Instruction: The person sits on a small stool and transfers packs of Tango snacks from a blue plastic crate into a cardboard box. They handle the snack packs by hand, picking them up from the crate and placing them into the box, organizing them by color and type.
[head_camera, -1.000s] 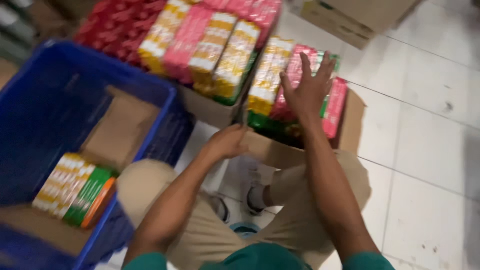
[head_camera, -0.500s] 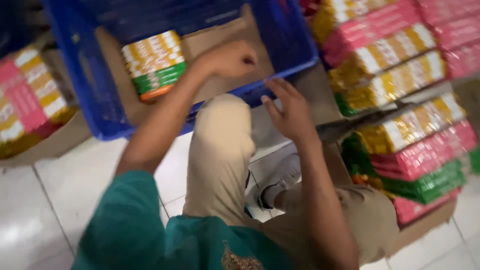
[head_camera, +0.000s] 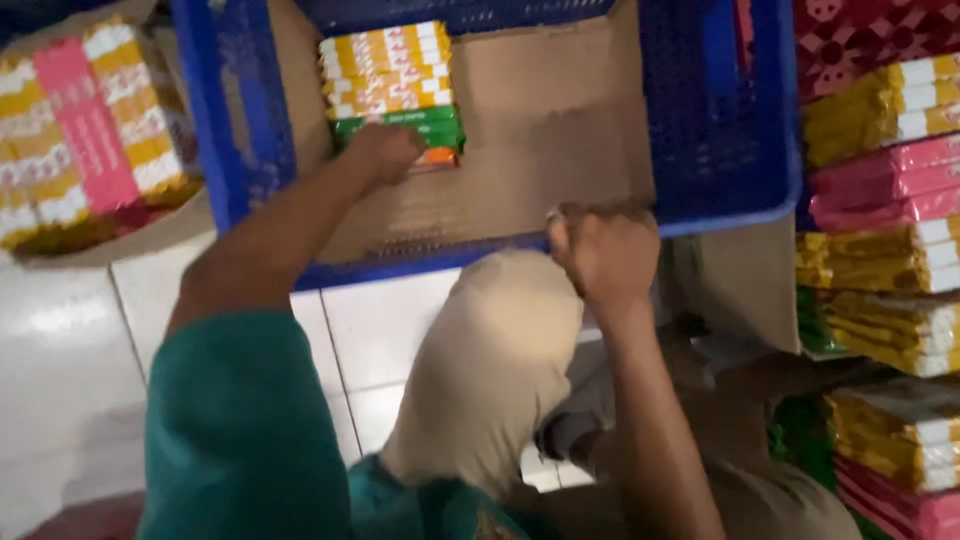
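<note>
Left hand (head_camera: 385, 152) is down inside the blue crate (head_camera: 722, 120), fingers curled onto the near end of the packs (head_camera: 392, 90), a small stack of yellow, green and orange packets lying flat on the cardboard liner (head_camera: 540, 130) at the crate's far left. It looks like a placing step: the hand presses or nudges the stack against the others, though whether the fingers pinch a packet or only push on it is hard to tell through the blur. Right hand (head_camera: 603, 255) is closed over the crate's near rim, steadying it, just above the bent knee (head_camera: 500, 350). More packets, yellow and pink, sit stacked in open cartons to the right (head_camera: 880, 240) and far left (head_camera: 80, 150). The next move, by my reading, calls for squaring the stack against the liner's corner while the rim grip holds the crate.
</note>
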